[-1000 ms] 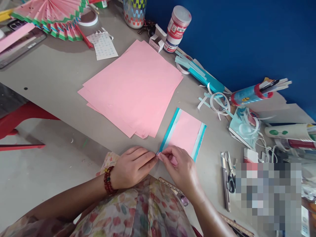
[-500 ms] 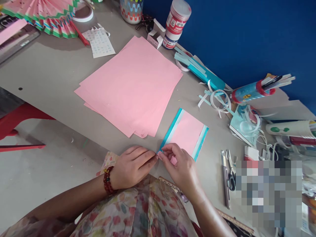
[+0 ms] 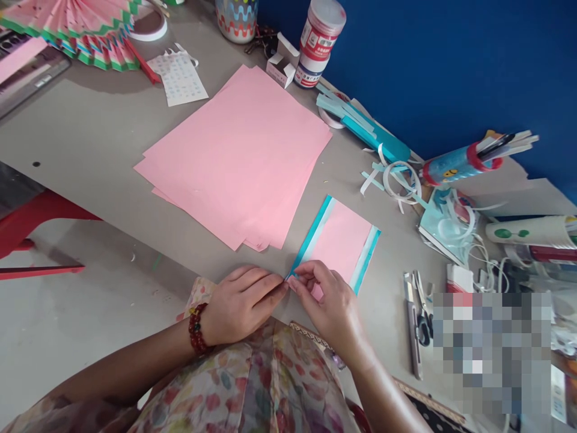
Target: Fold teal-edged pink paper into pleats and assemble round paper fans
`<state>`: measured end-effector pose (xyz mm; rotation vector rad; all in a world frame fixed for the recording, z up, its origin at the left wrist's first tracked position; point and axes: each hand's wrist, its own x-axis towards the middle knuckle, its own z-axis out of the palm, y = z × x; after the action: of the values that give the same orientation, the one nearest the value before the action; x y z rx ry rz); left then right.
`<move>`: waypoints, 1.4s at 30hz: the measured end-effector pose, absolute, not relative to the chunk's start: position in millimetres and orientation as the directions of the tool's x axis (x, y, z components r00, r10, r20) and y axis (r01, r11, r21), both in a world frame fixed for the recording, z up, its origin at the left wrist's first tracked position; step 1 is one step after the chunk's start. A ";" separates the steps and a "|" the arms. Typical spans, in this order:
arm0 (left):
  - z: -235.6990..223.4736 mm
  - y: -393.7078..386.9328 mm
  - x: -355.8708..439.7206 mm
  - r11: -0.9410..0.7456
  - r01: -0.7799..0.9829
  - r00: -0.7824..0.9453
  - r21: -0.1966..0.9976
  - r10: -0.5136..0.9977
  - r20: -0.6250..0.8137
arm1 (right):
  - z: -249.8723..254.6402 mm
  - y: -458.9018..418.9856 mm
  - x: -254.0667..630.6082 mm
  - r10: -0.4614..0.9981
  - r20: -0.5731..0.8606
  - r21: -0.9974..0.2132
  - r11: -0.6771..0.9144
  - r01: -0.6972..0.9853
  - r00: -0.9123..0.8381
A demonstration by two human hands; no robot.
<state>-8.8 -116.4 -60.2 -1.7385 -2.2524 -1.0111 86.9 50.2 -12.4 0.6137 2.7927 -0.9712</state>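
Observation:
A small pink sheet of paper (image 3: 346, 231) with blue strips along two opposite sides lies on the table in front of me. My right hand (image 3: 328, 300) is over its near left corner, with thumb and index finger pinched on the edge there. From the other side, my left hand (image 3: 247, 305) meets the same corner. Its fingers are drawn together, and the tips of index finger and thumb close on the paper's point. The fingertips hide the corner itself. Just beyond, a stack of larger pink paper (image 3: 238, 159) is spread slightly askew.
At the right lie a box cutter (image 3: 412, 334) and scissors (image 3: 422, 319). White tape rolls (image 3: 402, 182), blue strips and a pen holder (image 3: 460, 165) line the blue partition. Stacked jars (image 3: 319, 42) stand at the back. Folded paper fans (image 3: 76, 30) lie far left.
Both hands keep their hold at the paper's corner, with almost no visible movement. The view has shifted very slightly.

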 end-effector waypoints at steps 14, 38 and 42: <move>-61.3 -117.3 -9.1 0.113 0.898 -0.323 0.424 0.824 0.466 | -10.6 51.2 83.9 0.327 -0.266 -0.551 0.720 0.421 -0.907; -63.5 -123.4 -9.3 0.089 0.883 -0.289 0.460 0.876 0.386 | -14.3 47.0 87.3 0.367 -0.211 -0.572 0.705 0.419 -0.906; -64.1 -124.4 -8.9 0.094 0.878 -0.286 0.469 0.889 0.357 | -16.5 47.0 88.3 0.378 -0.187 -0.577 0.705 0.413 -0.907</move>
<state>-8.9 -124.4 -64.1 -1.8883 -2.3365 -0.9793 88.3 47.0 -16.5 0.6612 2.8496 -0.9851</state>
